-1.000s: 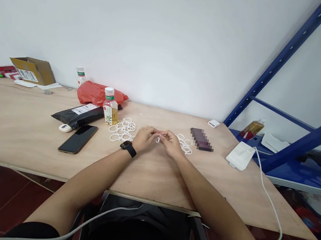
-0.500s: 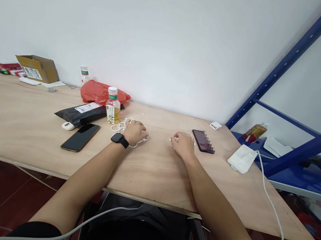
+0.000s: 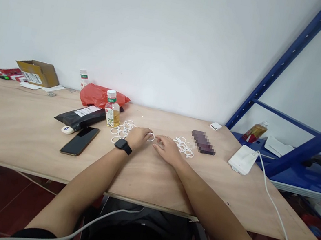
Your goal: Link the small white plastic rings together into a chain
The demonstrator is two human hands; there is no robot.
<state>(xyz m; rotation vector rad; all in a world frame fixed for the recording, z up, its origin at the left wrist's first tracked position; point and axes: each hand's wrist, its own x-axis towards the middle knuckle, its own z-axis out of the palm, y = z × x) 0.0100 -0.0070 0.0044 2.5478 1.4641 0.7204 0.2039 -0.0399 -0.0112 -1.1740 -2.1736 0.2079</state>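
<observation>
My left hand (image 3: 139,137), with a black watch on the wrist, rests on the plywood table (image 3: 21,133) and pinches a white plastic ring (image 3: 151,137) at its fingertips. To its left lies a pile of white rings (image 3: 120,130). My right hand (image 3: 167,148) lies close beside it, fingers curled low on the wood; whether they hold anything is not visible. A second, smaller pile of white rings (image 3: 185,146) sits just right of that hand.
A tea bottle (image 3: 112,108), a black mailer bag (image 3: 82,116), a red bag (image 3: 99,94) and a black phone (image 3: 80,140) lie left of the rings. A dark phone (image 3: 203,142), a white charger (image 3: 242,159) with its cable and blue shelving (image 3: 314,143) stand to the right.
The hands parted to the two ring piles half a second ago and have come back together at the middle. The left hand now carries a ring.
</observation>
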